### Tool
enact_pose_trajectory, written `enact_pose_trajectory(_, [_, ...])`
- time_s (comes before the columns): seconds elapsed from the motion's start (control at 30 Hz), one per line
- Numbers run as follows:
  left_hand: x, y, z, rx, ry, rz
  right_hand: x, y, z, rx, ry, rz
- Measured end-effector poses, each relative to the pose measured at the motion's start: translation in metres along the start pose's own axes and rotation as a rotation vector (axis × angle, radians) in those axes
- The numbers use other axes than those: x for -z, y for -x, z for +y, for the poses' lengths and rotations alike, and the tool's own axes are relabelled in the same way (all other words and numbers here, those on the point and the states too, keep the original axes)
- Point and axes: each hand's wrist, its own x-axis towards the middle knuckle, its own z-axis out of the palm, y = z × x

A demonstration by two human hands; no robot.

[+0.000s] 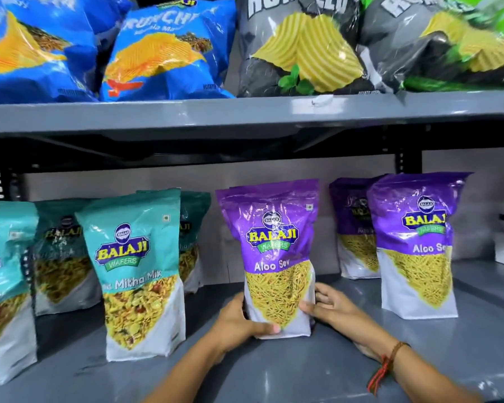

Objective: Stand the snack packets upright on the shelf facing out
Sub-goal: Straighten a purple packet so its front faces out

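Both hands, left hand (239, 318) and right hand (329, 308), pinch the purple packet (274, 257) upright on the shelf (274, 373); releasing unevenly could tip it forward.

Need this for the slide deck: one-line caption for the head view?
Left hand and right hand steady an upright purple Aloo Sev packet on the grey lower shelf, label facing out.

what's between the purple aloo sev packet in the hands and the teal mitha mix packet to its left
No packet: in the head view, bare grey shelf separates the held Aloo Sev packet from the front Mitha Mix packet. Only the left hand, gripping the packet's base, reaches into that gap.
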Motion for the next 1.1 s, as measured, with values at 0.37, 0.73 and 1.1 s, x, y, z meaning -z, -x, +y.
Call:
enact_pose_trajectory(0.37, [-0.015,0.029,0.033,-0.191,-0.186,0.415,-0.012,0.009,-0.009,0.027,-0.018,0.089])
enact_pose_trajectory(0.73, [-0.174,0.004,0.112,-0.648,-0.205,0.297,0.132,0.045,-0.028,0.480,0.294,1.052])
enact_pose_trajectory(1.1, [-0.254,-0.081,0.073,-0.074,-0.042,-0.158,0.254,0.053,0.030,-0.016,0.119,0.130])
